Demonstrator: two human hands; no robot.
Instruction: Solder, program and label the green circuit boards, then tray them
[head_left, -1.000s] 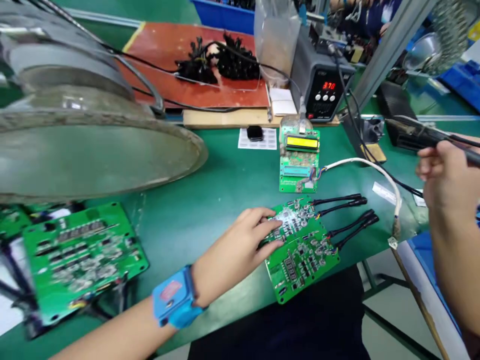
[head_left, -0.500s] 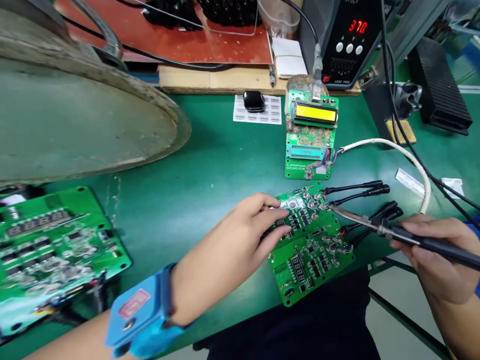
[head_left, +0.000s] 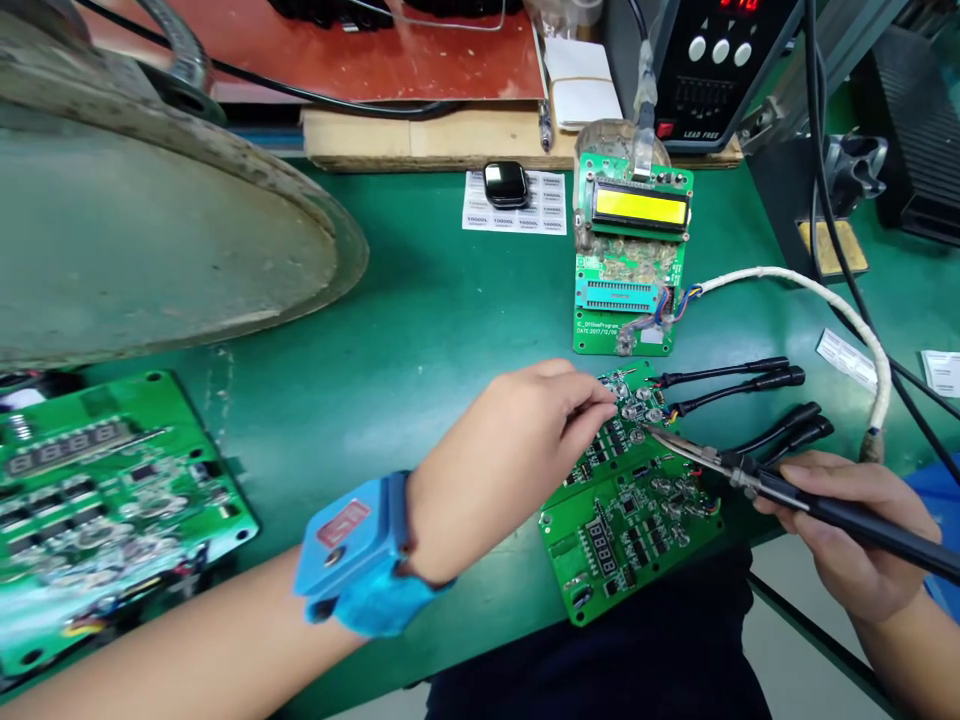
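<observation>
My left hand (head_left: 517,450), with a blue wrist strap (head_left: 367,560), reaches over the upper half of a green circuit board (head_left: 637,540). Its thumb and fingertips are pinched together just above the components; whatever they may hold is too small to make out. In my right hand (head_left: 862,530) is a soldering iron (head_left: 795,490) with a black handle and a worn metal front end. Its tip points left, over or at the upper board half near the round parts; contact cannot be told. Short black cable leads (head_left: 750,380) run from the board's right edge.
A programmer board (head_left: 626,310) with a lit yellow display stands behind. Farther back are a soldering station (head_left: 705,90) and a black smartwatch-like item (head_left: 505,185) on a label sheet (head_left: 551,220). Another circuit board (head_left: 127,500) lies left, below a large lamp-like hood (head_left: 165,220). A white cable (head_left: 817,290) curves at right.
My left hand has moved right and its spread fingers have closed into a pinch. The iron's tip has shifted from the board's right-edge wire joints down and left. The view has shifted slightly.
</observation>
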